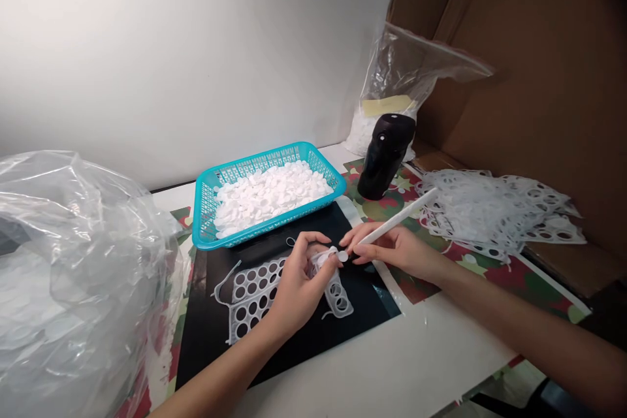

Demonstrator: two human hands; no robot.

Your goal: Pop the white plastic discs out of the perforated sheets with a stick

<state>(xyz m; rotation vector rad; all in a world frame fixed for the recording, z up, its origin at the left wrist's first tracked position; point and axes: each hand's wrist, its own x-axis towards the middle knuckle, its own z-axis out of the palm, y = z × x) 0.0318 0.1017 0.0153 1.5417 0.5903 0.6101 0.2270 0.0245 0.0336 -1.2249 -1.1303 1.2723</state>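
Observation:
Over the black mat [215, 366], my left hand [298, 294] is closed on several small white discs [323, 256], one of them standing out at its fingertips. A translucent plastic sheet with rows of round holes [257, 290] lies under and beside this hand. Whether the hand also grips the sheet is hidden. My right hand [386, 248] pinches a slim white pen-like stick [404, 214], which slants up to the right. Its fingertips are close to the disc at my left fingertips; its lower tip is hard to make out.
Behind the mat is a turquoise basket [269, 226] full of white discs. A black bottle-like object [385, 160] stands before a zip bag [386, 75]. Holed plastic sheets [490, 209] are heaped at right by brown cardboard [529, 117]. A big clear bag [83, 261] takes up the left.

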